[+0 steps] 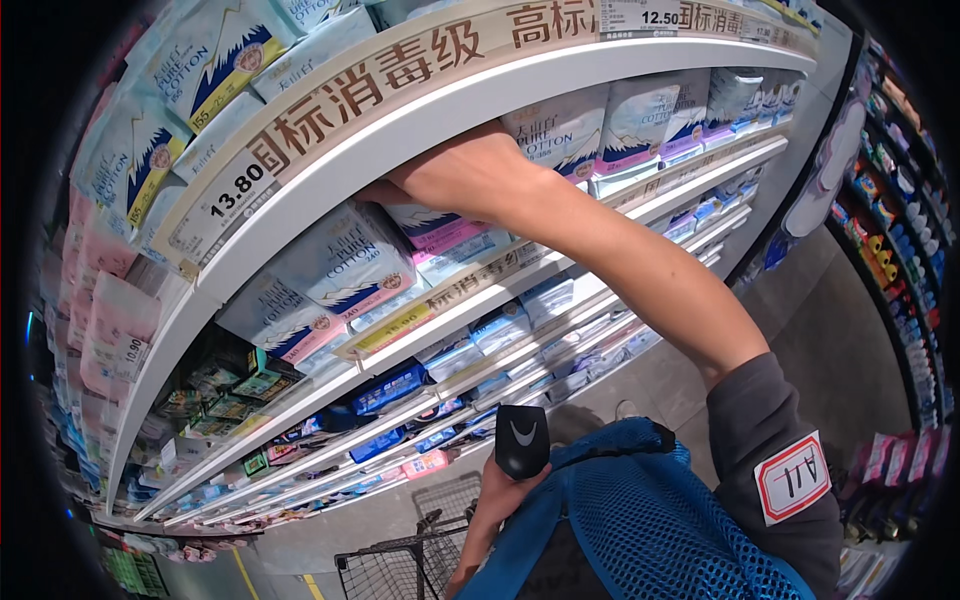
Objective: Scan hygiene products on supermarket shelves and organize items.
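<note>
My right hand [465,169] reaches into a shelf bay of sanitary pad packs, just under the white edge of the shelf above [420,112]. Its fingers are hidden behind that edge, so what they touch cannot be told. Below the wrist lies a pink-and-white pad pack [442,232]; a light blue pack with a mountain print [360,259] stands to the left, and another pack [559,131] to the right. Lower down, my left hand [501,491] is closed around a black handheld device [523,442], probably a barcode scanner, held upright in front of my body.
A wire shopping cart [405,562] stands at the bottom, beside a blue mesh vest [645,495] on my body. Several lower shelves hold blue packs [390,390]. Grey floor [832,337] separates this shelving from a curved-looking stocked shelf [892,255] at right.
</note>
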`<state>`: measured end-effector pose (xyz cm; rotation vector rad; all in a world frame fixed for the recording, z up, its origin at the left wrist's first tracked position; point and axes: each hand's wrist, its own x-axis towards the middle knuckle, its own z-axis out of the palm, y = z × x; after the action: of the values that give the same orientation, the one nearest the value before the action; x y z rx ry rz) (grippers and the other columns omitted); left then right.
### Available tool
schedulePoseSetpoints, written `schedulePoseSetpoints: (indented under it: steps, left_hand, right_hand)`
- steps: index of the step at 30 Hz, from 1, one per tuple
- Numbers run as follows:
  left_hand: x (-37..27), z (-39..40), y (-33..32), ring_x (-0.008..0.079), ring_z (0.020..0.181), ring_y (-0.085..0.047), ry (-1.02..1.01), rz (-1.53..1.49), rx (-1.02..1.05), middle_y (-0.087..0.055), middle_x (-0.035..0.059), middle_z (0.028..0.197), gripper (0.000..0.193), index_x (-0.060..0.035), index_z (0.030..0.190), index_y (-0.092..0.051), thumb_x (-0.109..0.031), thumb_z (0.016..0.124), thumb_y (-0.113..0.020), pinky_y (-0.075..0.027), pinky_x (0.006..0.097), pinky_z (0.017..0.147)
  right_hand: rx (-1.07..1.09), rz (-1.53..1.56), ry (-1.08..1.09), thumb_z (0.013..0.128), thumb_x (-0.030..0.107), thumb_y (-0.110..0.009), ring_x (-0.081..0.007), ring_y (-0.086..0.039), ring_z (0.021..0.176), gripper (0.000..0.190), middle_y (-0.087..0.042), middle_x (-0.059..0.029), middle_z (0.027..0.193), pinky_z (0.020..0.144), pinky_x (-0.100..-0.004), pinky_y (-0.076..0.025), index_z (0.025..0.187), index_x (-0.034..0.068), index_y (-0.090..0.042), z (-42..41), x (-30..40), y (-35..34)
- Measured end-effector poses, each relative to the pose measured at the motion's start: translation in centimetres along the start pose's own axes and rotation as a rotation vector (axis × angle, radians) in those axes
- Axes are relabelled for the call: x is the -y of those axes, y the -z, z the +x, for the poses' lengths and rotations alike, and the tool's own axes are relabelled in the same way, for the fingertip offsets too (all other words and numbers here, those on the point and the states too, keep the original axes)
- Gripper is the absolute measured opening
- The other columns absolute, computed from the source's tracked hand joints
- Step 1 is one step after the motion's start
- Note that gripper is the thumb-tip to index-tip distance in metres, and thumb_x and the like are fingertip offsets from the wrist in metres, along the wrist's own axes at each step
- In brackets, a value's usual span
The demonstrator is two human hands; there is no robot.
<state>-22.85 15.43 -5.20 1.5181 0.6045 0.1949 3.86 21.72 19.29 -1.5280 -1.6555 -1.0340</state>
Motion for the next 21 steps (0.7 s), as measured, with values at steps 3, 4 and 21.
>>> schedulePoseSetpoints:
  steps: [3, 4, 21]
  left_hand:
    - [0.1, -0.1, -0.1, 0.0109, 0.085, -0.056, -0.003, -0.034, -0.047, -0.061, 0.0035, 0.093, 0.042, -0.0012, 0.105, -0.056, -0.005, 0.069, -0.078, -0.047, 0.0255, 0.074]
    - [-0.1, -0.1, -0.2, 0.011, 0.085, -0.056, -0.002, -0.047, -0.05, -0.062, 0.0037, 0.092, 0.042, -0.0013, 0.104, -0.056, -0.005, 0.069, -0.077, -0.047, 0.0257, 0.074]
    - [-0.6, 0.2, -0.9, 0.0177, 0.095, -0.059, -0.016, 0.08, 0.105, -0.061, 0.0097, 0.104, 0.054, -0.0016, 0.116, -0.048, -0.009, 0.071, -0.076, -0.047, 0.0303, 0.083]
  right_hand:
    - [-0.032, -0.067, 0.032, 0.079, 0.045, -0.059, -0.0272, -0.062, 0.078, 0.039, -0.063, -0.0081, 0.085, 0.066, -0.037, -0.051, 0.093, 0.009, -0.065, -0.6, 0.0, -0.4]
    - [0.008, -0.092, 0.019, 0.077, 0.046, -0.06, -0.0261, -0.063, 0.071, 0.039, -0.064, -0.0073, 0.077, 0.059, -0.0361, -0.052, 0.087, 0.009, -0.067, -0.9, -0.1, -0.4]
    - [-0.198, -0.119, 0.102, 0.074, 0.042, -0.063, -0.0196, -0.057, 0.058, 0.032, -0.055, -0.0041, 0.061, 0.056, -0.0319, -0.042, 0.069, 0.011, -0.057, -2.6, 1.0, 0.5]
